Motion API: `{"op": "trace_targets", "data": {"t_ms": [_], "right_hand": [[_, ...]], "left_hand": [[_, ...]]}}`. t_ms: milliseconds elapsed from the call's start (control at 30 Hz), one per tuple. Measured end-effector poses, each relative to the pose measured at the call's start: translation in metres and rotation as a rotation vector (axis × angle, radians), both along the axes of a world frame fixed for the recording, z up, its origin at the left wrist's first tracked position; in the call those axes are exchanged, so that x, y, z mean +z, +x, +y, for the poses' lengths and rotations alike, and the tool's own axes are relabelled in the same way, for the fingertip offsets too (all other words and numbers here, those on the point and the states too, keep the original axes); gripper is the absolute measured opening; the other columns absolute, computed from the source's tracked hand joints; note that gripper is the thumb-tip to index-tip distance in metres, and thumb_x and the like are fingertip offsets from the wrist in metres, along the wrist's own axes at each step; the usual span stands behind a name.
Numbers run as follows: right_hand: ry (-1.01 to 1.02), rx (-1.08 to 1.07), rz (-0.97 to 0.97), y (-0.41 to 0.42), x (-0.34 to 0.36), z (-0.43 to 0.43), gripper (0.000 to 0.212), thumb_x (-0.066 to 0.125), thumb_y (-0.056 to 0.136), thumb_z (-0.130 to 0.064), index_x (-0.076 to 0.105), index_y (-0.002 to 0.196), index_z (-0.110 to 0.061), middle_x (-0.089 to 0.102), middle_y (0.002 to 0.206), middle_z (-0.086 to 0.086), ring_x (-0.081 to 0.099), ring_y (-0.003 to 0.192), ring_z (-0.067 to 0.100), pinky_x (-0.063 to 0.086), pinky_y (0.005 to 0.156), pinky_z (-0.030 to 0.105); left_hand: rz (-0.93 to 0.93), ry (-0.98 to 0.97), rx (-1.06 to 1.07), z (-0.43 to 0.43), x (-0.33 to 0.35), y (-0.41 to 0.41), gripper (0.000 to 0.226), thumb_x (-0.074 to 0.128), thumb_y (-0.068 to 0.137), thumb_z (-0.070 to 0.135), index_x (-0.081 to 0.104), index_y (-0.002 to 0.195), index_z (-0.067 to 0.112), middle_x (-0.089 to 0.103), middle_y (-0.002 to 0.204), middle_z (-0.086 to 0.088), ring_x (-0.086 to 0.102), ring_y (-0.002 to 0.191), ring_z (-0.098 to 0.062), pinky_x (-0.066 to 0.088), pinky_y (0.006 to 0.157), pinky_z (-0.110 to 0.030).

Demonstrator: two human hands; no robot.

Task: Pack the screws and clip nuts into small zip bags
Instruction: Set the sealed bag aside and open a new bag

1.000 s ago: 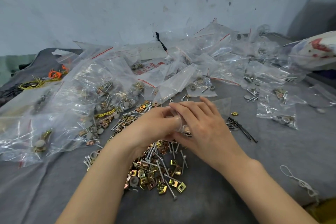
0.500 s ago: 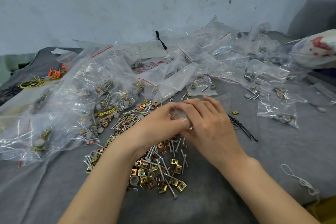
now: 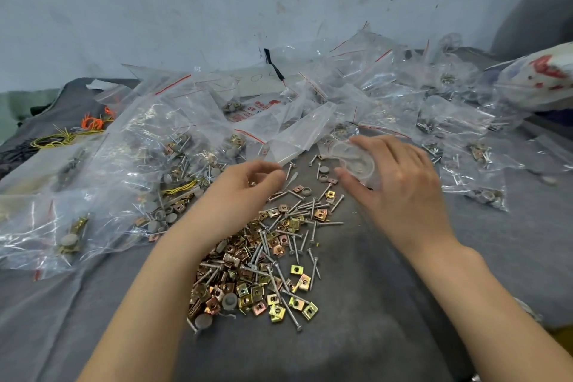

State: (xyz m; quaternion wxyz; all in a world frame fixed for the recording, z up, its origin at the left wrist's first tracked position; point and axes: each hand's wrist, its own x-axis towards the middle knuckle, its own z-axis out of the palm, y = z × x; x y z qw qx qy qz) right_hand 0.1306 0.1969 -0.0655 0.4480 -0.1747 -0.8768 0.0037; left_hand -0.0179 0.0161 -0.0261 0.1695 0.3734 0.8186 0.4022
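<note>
Nearest: grey cloth surface (image 3: 372, 304) with the loose pile (image 3: 263, 263) of screws and clip nuts in the middle, still large, so plenty remains to pack.

Left hand (image 3: 245, 192) hovers over the pile's far-left edge. Its fingers (image 3: 269, 177) are loosely curled and I see nothing between them.

Right hand (image 3: 400, 189) is just beyond the pile's far-right edge, fingers (image 3: 381, 149) and thumb wrapped round a small bag (image 3: 356, 161). The bag is blurred, with a few bits of hardware inside, and I can't tell if its strip is closed.

Change: half a second ago both hands were pressed together on this bag above the pile's far edge. Now they have parted; the left has let go and the right alone carries the bag off to the right.

Reading: this bag is likely finished and heading for the packed bags (image 3: 449, 121) heaped far right of the pile. The left hand looks free to start the next bag.

Left of the pile: big clear bags (image 3: 124, 164) of mixed hardware. Far left beyond them: orange and yellow wires (image 3: 93, 124).
</note>
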Motion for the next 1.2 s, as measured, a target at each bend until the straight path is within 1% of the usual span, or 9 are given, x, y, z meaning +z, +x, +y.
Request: {"op": "trace_targets", "data": {"t_ms": [67, 133, 200, 333, 500, 800, 967, 1067, 1200], "right_hand": [[-0.028, -0.003, -0.027, 0.000, -0.001, 0.001, 0.046, 0.067, 0.093, -0.047, 0.059, 0.126, -0.016, 0.065, 0.110, 0.004, 0.063, 0.097, 0.029, 0.037, 0.094, 0.036], [-0.043, -0.003, -0.057, -0.002, -0.003, 0.000, 0.050, 0.065, 0.092, -0.049, 0.058, 0.129, -0.016, 0.064, 0.110, 0.005, 0.063, 0.096, 0.030, 0.036, 0.093, 0.036], [-0.061, 0.006, -0.084, -0.003, -0.005, -0.001, 0.053, 0.064, 0.091, -0.050, 0.056, 0.131, -0.016, 0.064, 0.111, 0.005, 0.063, 0.097, 0.029, 0.036, 0.094, 0.036], [-0.088, 0.016, -0.127, -0.006, -0.006, -0.001, 0.057, 0.067, 0.090, -0.050, 0.053, 0.135, -0.017, 0.064, 0.114, 0.003, 0.063, 0.101, 0.027, 0.035, 0.097, 0.035], [-0.093, 0.019, -0.156, -0.008, -0.008, 0.002, 0.061, 0.071, 0.087, -0.047, 0.051, 0.137, -0.018, 0.063, 0.116, 0.003, 0.062, 0.101, 0.027, 0.041, 0.099, 0.042], [-0.091, -0.008, -0.185, -0.008, -0.010, 0.005, 0.063, 0.071, 0.088, -0.041, 0.049, 0.141, -0.017, 0.064, 0.115, 0.006, 0.061, 0.101, 0.030, 0.039, 0.099, 0.041], [-0.140, -0.015, -0.195, -0.006, -0.009, 0.008, 0.062, 0.069, 0.090, -0.040, 0.048, 0.143, -0.016, 0.063, 0.118, 0.007, 0.060, 0.104, 0.032, 0.034, 0.101, 0.038], [-0.170, -0.017, -0.193, -0.004, -0.007, 0.011, 0.062, 0.069, 0.090, -0.039, 0.048, 0.144, -0.015, 0.062, 0.120, 0.007, 0.059, 0.108, 0.032, 0.033, 0.101, 0.038], [-0.193, -0.005, -0.208, -0.004, -0.005, 0.012, 0.066, 0.070, 0.090, -0.038, 0.045, 0.147, -0.015, 0.061, 0.123, 0.008, 0.057, 0.111, 0.033, 0.034, 0.102, 0.040]], "left_hand": [[0.221, -0.103, 0.010, 0.003, -0.008, -0.001, 0.033, 0.053, 0.098, 0.046, 0.062, 0.126, 0.030, 0.066, 0.118, 0.013, 0.062, 0.101, -0.003, 0.047, 0.082, -0.020], [0.339, -0.212, -0.025, 0.007, -0.017, 0.001, 0.040, 0.051, 0.099, 0.045, 0.056, 0.134, 0.027, 0.059, 0.133, 0.007, 0.055, 0.119, -0.011, 0.044, 0.100, -0.030], [0.380, -0.332, -0.094, 0.012, -0.025, 0.004, 0.049, 0.049, 0.097, 0.052, 0.047, 0.141, 0.029, 0.053, 0.141, 0.005, 0.047, 0.129, -0.017, 0.039, 0.110, -0.042], [0.525, -0.489, -0.174, 0.021, -0.036, 0.015, 0.064, 0.041, 0.092, 0.069, 0.038, 0.146, 0.035, 0.042, 0.143, 0.001, 0.035, 0.134, -0.022, 0.032, 0.113, -0.046], [0.650, -0.474, -0.153, 0.032, -0.045, 0.026, 0.064, 0.038, 0.093, 0.068, 0.036, 0.147, 0.033, 0.041, 0.137, -0.004, 0.037, 0.130, -0.026, 0.036, 0.109, -0.045], [0.594, -0.393, -0.122, 0.039, -0.045, 0.015, 0.038, 0.042, 0.103, 0.040, 0.049, 0.139, 0.033, 0.049, 0.130, 0.001, 0.044, 0.123, -0.022, 0.043, 0.101, -0.039], [0.570, -0.454, -0.077, 0.033, -0.038, 0.002, 0.028, 0.041, 0.103, 0.031, 0.055, 0.128, 0.031, 0.049, 0.127, 0.001, 0.046, 0.120, -0.022, 0.049, 0.094, -0.041], [0.569, -0.448, -0.072, 0.033, -0.038, 0.002, 0.028, 0.041, 0.103, 0.036, 0.057, 0.124, 0.027, 0.050, 0.125, -0.001, 0.048, 0.118, -0.023, 0.048, 0.095, -0.043], [0.579, -0.443, -0.043, 0.038, -0.042, 0.010, 0.043, 0.039, 0.099, 0.057, 0.055, 0.131, 0.033, 0.050, 0.123, -0.002, 0.047, 0.119, -0.023, 0.043, 0.100, -0.043]]}}
